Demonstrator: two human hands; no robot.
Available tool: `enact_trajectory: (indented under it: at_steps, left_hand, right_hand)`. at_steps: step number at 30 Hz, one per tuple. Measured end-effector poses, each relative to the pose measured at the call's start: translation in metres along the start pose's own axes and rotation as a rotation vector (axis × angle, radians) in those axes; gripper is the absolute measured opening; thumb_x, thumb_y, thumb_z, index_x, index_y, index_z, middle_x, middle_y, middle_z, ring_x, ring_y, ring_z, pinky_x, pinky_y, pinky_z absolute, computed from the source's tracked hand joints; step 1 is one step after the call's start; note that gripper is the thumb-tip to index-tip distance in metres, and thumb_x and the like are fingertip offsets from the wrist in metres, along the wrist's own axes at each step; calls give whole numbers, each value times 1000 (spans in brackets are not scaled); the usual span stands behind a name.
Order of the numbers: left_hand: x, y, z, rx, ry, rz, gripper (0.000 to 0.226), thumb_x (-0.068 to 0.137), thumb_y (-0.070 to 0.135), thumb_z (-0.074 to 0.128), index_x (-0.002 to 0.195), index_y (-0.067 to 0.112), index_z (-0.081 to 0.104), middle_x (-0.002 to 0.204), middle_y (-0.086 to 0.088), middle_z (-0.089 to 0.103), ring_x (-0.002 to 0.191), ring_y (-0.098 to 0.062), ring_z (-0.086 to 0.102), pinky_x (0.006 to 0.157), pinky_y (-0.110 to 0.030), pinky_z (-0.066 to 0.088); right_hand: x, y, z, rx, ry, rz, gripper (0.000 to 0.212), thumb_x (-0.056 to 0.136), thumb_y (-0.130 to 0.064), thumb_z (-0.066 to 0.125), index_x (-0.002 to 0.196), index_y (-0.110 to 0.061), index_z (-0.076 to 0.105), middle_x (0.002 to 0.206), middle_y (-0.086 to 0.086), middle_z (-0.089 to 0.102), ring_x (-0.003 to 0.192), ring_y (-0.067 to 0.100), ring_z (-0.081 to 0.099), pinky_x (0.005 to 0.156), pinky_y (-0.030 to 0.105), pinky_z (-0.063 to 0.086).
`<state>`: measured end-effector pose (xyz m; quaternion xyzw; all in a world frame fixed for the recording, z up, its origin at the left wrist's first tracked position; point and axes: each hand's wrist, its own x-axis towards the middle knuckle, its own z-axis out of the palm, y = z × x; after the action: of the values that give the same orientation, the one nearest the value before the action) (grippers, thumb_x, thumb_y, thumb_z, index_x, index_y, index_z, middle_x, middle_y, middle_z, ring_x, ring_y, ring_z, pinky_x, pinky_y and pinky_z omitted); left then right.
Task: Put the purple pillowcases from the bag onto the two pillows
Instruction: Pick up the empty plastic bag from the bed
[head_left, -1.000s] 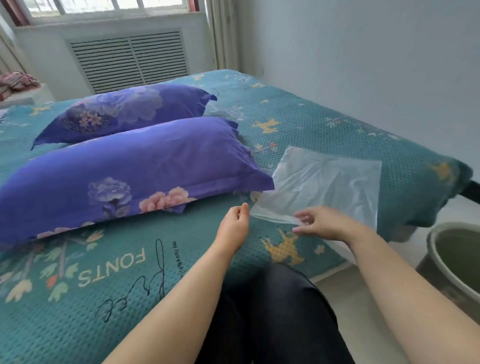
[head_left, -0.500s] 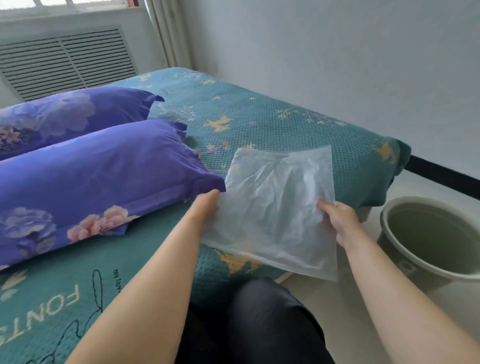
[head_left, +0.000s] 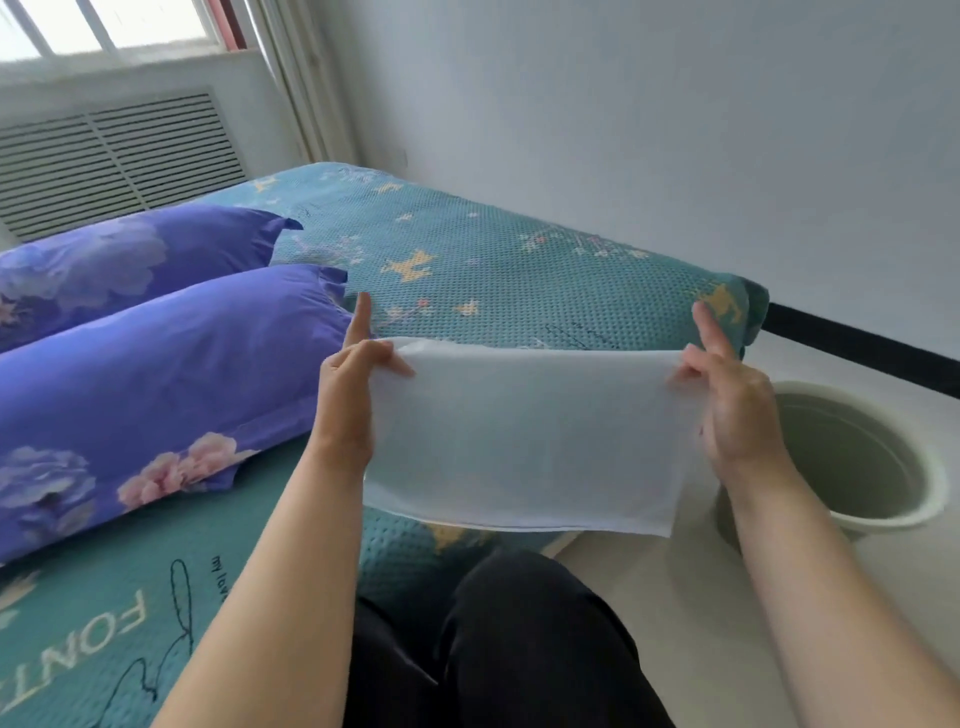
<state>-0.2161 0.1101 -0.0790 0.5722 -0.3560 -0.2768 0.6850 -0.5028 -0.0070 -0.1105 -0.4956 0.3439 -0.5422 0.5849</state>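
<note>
Two pillows in purple flowered pillowcases lie on the bed at the left: the near pillow (head_left: 156, 379) and the far pillow (head_left: 130, 254) behind it. A flat, translucent white plastic bag (head_left: 524, 441) hangs in the air in front of me, above the bed's edge. My left hand (head_left: 348, 395) pinches its upper left corner, index finger pointing up. My right hand (head_left: 732, 400) pinches its upper right corner, one finger raised. The bag looks empty and is stretched between both hands.
The bed (head_left: 493, 270) has a teal patterned cover with printed letters. A pale green bucket (head_left: 862, 457) stands on the floor at the right, beside the bed. A grey wall is behind, and a window with a vent grille (head_left: 104, 156) at the far left.
Both hands took the bag by its corners and lifted it off the bed, holding it up in front of me. The view turned to the right.
</note>
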Motion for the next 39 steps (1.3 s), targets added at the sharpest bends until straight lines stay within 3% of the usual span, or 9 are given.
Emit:
enact_trajectory:
  at_steps: [3,6,13,16,20,23,26,34,39]
  left_hand:
    - [-4,6,2,-19,-1,69,37,85,13,51,53,21,68,115,23,65,115,-6,55,93,-33,37]
    - [-6,5,1,-8,-86,63,16,87,21,60,82,30,73,85,14,69,79,-4,60,77,-26,45]
    - [-2,-10,-8,141,-459,-306,79,69,5,61,131,50,43,124,1,57,93,-21,64,80,-47,56]
    - [-1,-17,-8,36,-458,-311,77,79,-13,58,136,35,39,117,-7,63,86,-19,69,65,-33,57]
    - [3,-24,2,-163,-299,-314,65,86,-17,43,126,34,40,93,-9,71,63,-17,64,51,-24,51]
    - [6,-31,17,-352,-108,-387,41,91,-8,35,114,23,47,80,-5,57,48,-10,52,38,-15,38]
    - [6,-40,27,-520,-19,-474,21,92,3,43,106,16,52,93,-6,66,70,-18,68,53,-22,53]
    - [-13,-56,71,463,-253,-247,19,96,21,48,115,21,51,93,-1,71,63,-17,63,65,-34,53]
    - [-27,-72,91,813,-425,-159,23,97,32,44,119,33,47,89,11,68,78,-20,68,65,-39,56]
  right_hand:
    - [-3,-31,-7,-136,-112,-79,23,88,-34,55,92,-29,77,122,-5,65,123,20,53,107,49,37]
    - [-2,-39,-15,-159,-220,-21,35,80,-35,67,115,-35,67,110,-5,70,109,21,63,101,51,44]
    - [-5,-24,-38,-270,-478,161,98,84,1,60,146,-51,5,137,-6,53,120,17,57,94,37,50]
    - [-6,-10,-40,-143,-310,308,91,89,9,51,150,-34,-2,113,-1,69,100,17,68,72,26,58]
    - [-14,10,-35,196,-89,499,40,86,14,48,123,0,47,87,9,66,47,6,62,37,13,45]
    - [-22,38,-37,421,100,557,21,81,10,57,92,-7,58,61,5,64,41,5,56,37,13,46]
    - [-30,62,-53,693,434,552,22,94,0,43,89,-14,60,60,3,68,45,10,63,43,17,52]
    - [-45,78,-142,999,1242,150,25,96,-1,37,81,-13,52,87,6,56,79,19,61,63,22,57]
    - [-26,87,-158,637,1142,280,25,89,-2,44,79,-17,61,117,7,60,85,14,57,76,20,50]
